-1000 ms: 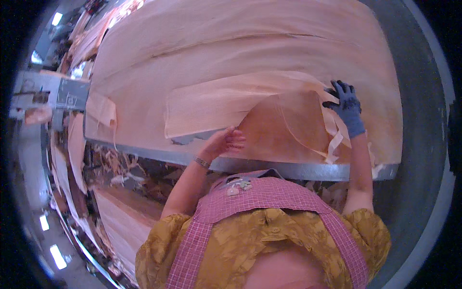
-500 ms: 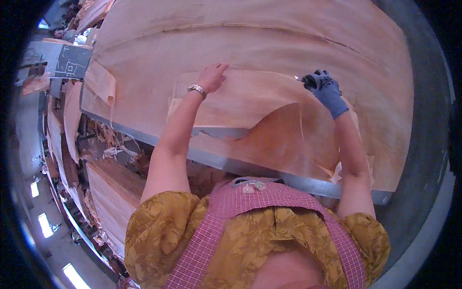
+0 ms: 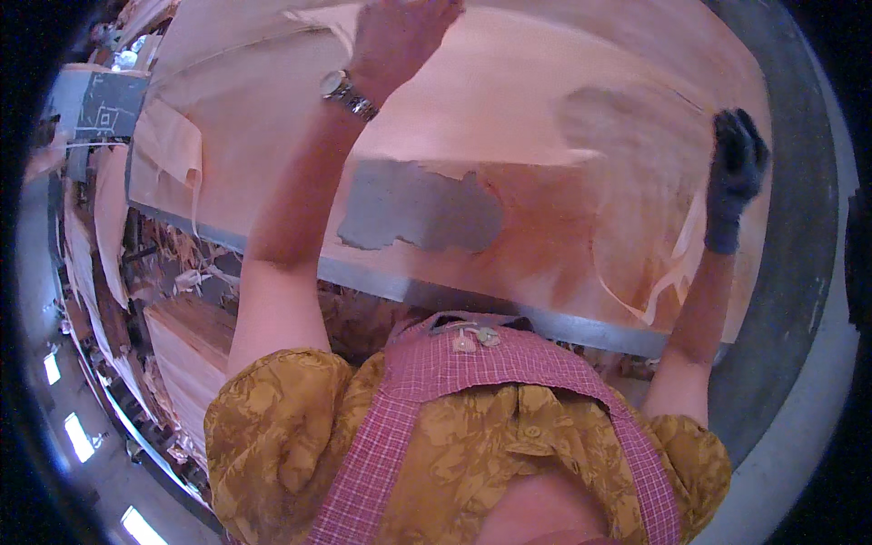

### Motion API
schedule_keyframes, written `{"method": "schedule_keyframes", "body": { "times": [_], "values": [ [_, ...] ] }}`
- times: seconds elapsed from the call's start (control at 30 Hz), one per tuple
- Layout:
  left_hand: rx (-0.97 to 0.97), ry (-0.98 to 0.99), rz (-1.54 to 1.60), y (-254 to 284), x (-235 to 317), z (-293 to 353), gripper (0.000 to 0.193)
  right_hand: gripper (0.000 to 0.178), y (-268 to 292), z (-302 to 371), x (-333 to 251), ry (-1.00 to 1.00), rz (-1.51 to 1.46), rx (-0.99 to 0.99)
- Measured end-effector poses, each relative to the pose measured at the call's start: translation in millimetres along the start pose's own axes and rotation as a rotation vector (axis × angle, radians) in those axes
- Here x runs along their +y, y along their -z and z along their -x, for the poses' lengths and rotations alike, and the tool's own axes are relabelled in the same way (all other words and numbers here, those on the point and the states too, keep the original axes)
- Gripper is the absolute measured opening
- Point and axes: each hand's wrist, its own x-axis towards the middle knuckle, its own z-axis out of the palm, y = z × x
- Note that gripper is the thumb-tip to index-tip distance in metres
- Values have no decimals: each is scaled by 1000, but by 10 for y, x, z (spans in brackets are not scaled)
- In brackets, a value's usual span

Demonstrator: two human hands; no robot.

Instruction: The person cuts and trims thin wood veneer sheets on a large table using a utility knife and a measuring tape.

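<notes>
My left hand (image 3: 404, 41), bare with a metal wristwatch (image 3: 350, 94), is raised at the top of the view, its fingers partly cut off by the picture edge. It appears closed on a thin wood veneer sheet (image 3: 490, 100), which reaches toward me beneath the hand; the exact grip is hidden. My right hand (image 3: 740, 163), in a grey-blue work glove with dark fingers, is curled at the right of the veneer stack. The knife it held a moment ago is hidden within the hand now.
A ragged opening bares a grey surface (image 3: 418, 207) among the veneers. A loose, curled veneer strip (image 3: 668, 282) lies beside my right forearm. At left, a veneer corner (image 3: 173, 150) curls up beside scrap veneer (image 3: 182, 259). The table's metal edge (image 3: 509, 309) runs in front of me.
My left hand has risen and moved away from me, and the veneer has shifted with it, baring more grey surface. My right hand has swung right, off the sheet's edge.
</notes>
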Motion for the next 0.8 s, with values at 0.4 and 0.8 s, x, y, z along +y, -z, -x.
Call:
{"method": "schedule_keyframes", "body": {
  "times": [0.4,0.8],
  "values": [
    [-202,107,76,103,439,2360,39,37,27,1882,-708,195,146,-576],
    [-333,297,-25,63,877,3632,41,43,-47,2908,-1030,292,-83,-827]
  ]
}}
